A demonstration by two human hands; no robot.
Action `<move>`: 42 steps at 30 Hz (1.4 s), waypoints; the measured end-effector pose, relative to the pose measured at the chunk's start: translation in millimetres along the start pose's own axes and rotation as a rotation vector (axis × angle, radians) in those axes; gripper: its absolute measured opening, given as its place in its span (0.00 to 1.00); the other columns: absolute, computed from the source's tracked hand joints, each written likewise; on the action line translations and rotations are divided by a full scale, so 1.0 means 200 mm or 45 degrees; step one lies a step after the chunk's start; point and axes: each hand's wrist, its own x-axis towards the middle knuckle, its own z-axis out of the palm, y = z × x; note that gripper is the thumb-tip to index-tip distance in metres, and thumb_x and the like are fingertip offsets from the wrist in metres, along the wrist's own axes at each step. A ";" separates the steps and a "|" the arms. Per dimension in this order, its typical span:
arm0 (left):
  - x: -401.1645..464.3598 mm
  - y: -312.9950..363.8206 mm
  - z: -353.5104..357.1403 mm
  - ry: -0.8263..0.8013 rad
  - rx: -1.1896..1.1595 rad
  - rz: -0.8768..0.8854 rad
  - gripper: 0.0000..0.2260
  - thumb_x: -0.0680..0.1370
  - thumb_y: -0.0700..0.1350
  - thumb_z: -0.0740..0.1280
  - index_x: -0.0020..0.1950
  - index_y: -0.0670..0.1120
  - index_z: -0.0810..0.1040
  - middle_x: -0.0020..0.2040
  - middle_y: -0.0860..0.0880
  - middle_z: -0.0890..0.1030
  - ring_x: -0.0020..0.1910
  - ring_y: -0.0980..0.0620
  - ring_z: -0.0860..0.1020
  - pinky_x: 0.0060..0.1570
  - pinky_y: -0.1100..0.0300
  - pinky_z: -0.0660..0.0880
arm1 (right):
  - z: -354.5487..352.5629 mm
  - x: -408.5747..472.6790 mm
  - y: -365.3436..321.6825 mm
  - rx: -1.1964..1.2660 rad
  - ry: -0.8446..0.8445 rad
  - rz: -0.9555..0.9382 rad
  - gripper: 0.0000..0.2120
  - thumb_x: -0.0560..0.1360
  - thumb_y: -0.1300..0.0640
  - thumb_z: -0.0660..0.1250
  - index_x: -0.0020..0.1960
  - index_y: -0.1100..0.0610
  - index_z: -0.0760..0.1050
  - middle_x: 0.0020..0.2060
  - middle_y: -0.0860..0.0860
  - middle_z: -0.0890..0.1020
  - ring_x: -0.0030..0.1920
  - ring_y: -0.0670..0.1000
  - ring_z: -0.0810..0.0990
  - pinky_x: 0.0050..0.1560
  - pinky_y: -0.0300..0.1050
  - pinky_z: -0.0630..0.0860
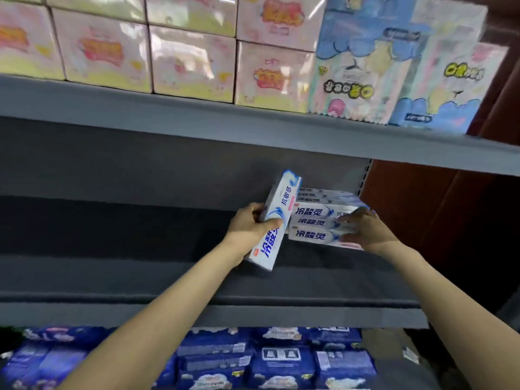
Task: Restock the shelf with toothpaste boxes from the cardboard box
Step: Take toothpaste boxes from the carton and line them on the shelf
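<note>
A long white cardboard toothpaste box with blue lettering (277, 220) is held in the air above the grey metal middle shelf (168, 277), tilted steeply, its upper end leaning to the right and close to or touching the top of the stack beside it; contact cannot be confirmed. The left hand (250, 222) grips this box round its middle, thumb across the printed front face, the other fingers curled behind.

Immediately to the right, a stack of matching white and blue toothpaste boxes (318, 222) lies flat at the right end of the same shelf, long faces forward. Three printed fronts are visible one above another, with further boxes behind. The right hand (365, 229) rests against the right front portion of this stack, fingers extended and loosely spread over the box faces, not curled round any one box.

The remainder of the middle shelf, to the left of the stack, shows bare dark surface and a dark grey back panel (140, 170).

The shelf above (197, 119) carries rows of pale pink and yellow wrapped packs (191, 63), with blue and pink cartoon-printed packs (394, 68) at its right end. The level below holds dark blue plastic-wrapped packs (281, 361). A reddish-brown panel (422, 206) stands to the right of the unit.
</note>
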 end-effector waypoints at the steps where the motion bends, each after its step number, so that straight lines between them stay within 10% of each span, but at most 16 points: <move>1: 0.02 0.00 0.03 0.022 0.023 -0.008 0.20 0.72 0.43 0.73 0.62 0.45 0.74 0.53 0.48 0.80 0.50 0.49 0.80 0.52 0.56 0.77 | 0.01 0.04 0.04 0.007 -0.010 -0.052 0.21 0.71 0.51 0.71 0.63 0.51 0.75 0.63 0.55 0.74 0.66 0.57 0.70 0.66 0.52 0.68; 9: 0.09 0.00 0.23 0.123 0.049 -0.007 0.19 0.71 0.42 0.74 0.61 0.47 0.75 0.54 0.48 0.81 0.52 0.50 0.80 0.56 0.54 0.77 | 0.10 0.10 0.15 -0.044 0.071 -0.303 0.19 0.73 0.51 0.69 0.64 0.47 0.74 0.64 0.48 0.75 0.65 0.52 0.70 0.65 0.47 0.67; 20: 0.15 0.11 0.31 0.004 0.772 0.362 0.22 0.72 0.45 0.73 0.65 0.53 0.74 0.61 0.53 0.79 0.57 0.55 0.76 0.49 0.75 0.63 | 0.15 0.10 0.18 0.073 0.211 -0.371 0.18 0.73 0.56 0.69 0.63 0.51 0.76 0.62 0.49 0.76 0.62 0.52 0.73 0.61 0.41 0.68; 24: 0.24 0.13 0.36 -0.111 0.938 0.379 0.23 0.74 0.47 0.71 0.67 0.56 0.72 0.65 0.53 0.76 0.62 0.51 0.75 0.62 0.57 0.72 | 0.11 0.11 0.23 0.530 0.226 -0.165 0.13 0.72 0.61 0.71 0.56 0.60 0.76 0.53 0.55 0.82 0.49 0.51 0.79 0.45 0.30 0.67; 29: 0.31 0.13 0.43 -0.110 1.170 0.434 0.23 0.75 0.48 0.68 0.70 0.57 0.69 0.70 0.53 0.70 0.68 0.49 0.69 0.67 0.50 0.66 | 0.07 0.11 0.30 0.988 0.191 -0.061 0.25 0.67 0.61 0.76 0.57 0.56 0.67 0.52 0.54 0.80 0.50 0.51 0.80 0.47 0.42 0.76; 42: 0.39 0.12 0.59 -0.221 1.308 0.619 0.23 0.77 0.45 0.66 0.72 0.51 0.68 0.63 0.48 0.68 0.66 0.49 0.63 0.65 0.58 0.61 | 0.04 0.09 0.33 0.538 0.398 -0.092 0.31 0.67 0.58 0.76 0.65 0.61 0.67 0.57 0.60 0.73 0.57 0.58 0.74 0.45 0.34 0.62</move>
